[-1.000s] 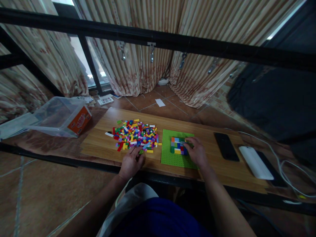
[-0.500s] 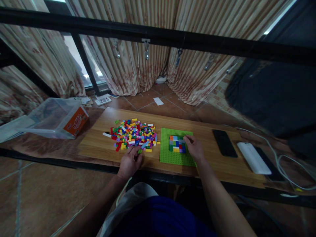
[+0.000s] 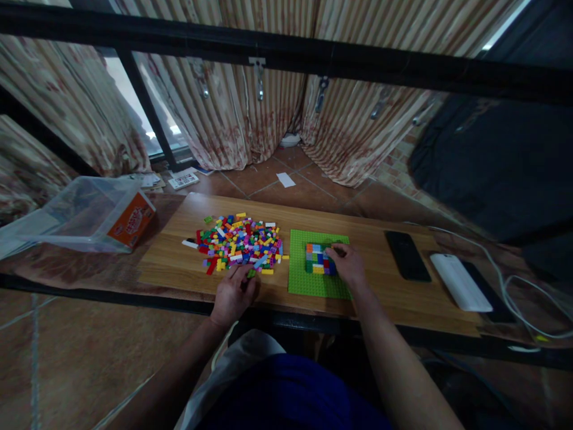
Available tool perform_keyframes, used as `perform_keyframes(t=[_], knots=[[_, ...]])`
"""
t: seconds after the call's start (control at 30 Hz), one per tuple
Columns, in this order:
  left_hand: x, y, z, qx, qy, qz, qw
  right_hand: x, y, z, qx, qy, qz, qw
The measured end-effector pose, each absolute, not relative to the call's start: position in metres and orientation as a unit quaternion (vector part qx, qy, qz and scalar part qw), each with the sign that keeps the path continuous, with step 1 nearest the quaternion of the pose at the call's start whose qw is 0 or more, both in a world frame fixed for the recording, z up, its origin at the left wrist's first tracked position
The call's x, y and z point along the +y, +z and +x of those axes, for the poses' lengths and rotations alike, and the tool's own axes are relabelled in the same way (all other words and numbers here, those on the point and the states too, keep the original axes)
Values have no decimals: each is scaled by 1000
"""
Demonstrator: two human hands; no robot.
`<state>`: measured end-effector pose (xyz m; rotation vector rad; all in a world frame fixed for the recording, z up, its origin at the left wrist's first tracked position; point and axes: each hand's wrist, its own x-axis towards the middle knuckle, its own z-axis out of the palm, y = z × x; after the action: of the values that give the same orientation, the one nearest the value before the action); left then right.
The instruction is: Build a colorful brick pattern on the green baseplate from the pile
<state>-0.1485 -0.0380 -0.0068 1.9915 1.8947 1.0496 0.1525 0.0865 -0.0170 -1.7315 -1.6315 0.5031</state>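
A green studded baseplate (image 3: pixel 299 283) lies on the wooden board, bearing a compact block of coloured toy bricks (image 3: pixel 317 258) in orange, blue, white, red, yellow and green. My right hand (image 3: pixel 350 264) is over the block's right side, thumb and finger pinched on a small greyish toy brick at its upper edge, mostly hidden by the fingertips. To the left spreads a heap of loose toy bricks (image 3: pixel 244 242). At its near edge rests my left hand (image 3: pixel 233 294), fingers curled, with a small green toy brick (image 3: pixel 251 273) at the fingertips.
A clear plastic box (image 3: pixel 89 215) with an orange label stands at the left. Right of the baseplate lie a black phone (image 3: pixel 407 255), a white oblong device (image 3: pixel 461 282) and a white cable (image 3: pixel 504 286). A dark metal bar (image 3: pixel 286 45) crosses in front of the curtains.
My right fingertips have shifted slightly along the upper right of the brick block. My left hand stays by the heap, and the whole view has tilted a little.
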Motion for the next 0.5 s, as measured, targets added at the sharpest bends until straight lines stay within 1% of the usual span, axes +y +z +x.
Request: perform_keyframes(t=[0.27, 0.5], knots=[[-35, -12, -151, 628, 363, 682, 100, 91, -21, 153, -635, 218, -657, 343], [-36, -9, -152, 637, 356, 678, 90, 97, -18, 161, -638, 243, -630, 371]])
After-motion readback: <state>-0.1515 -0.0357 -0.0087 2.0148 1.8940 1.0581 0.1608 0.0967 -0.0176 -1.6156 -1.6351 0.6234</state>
